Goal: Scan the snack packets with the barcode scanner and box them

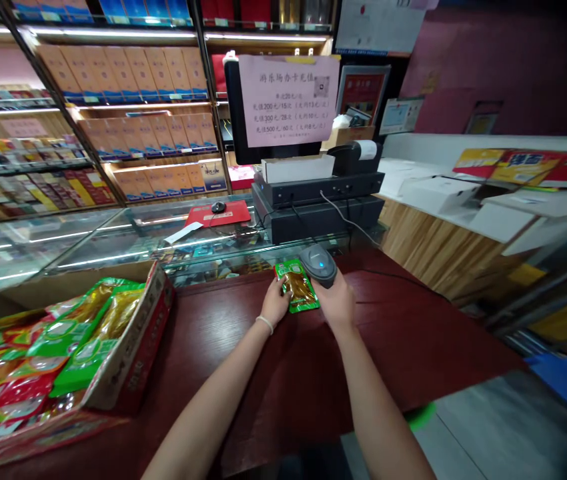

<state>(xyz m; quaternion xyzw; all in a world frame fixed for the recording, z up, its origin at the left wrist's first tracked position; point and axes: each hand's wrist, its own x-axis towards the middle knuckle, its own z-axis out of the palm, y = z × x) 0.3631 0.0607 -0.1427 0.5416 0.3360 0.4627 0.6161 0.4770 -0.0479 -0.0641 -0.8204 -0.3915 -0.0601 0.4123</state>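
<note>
My right hand is wrapped round a grey barcode scanner with a small blue light on top. The scanner's head is just above the right edge of a green and gold snack packet lying on the dark red counter. My left hand, with a pale band at the wrist, grips the packet by its left edge, fingers bent over its front. To the left, an open cardboard box holds several similar packets, green, gold and red.
Behind the counter is a glass display case with a mouse on a red mat. A monitor with a pink paper sign stands over a black cash drawer. The scanner's cable trails right.
</note>
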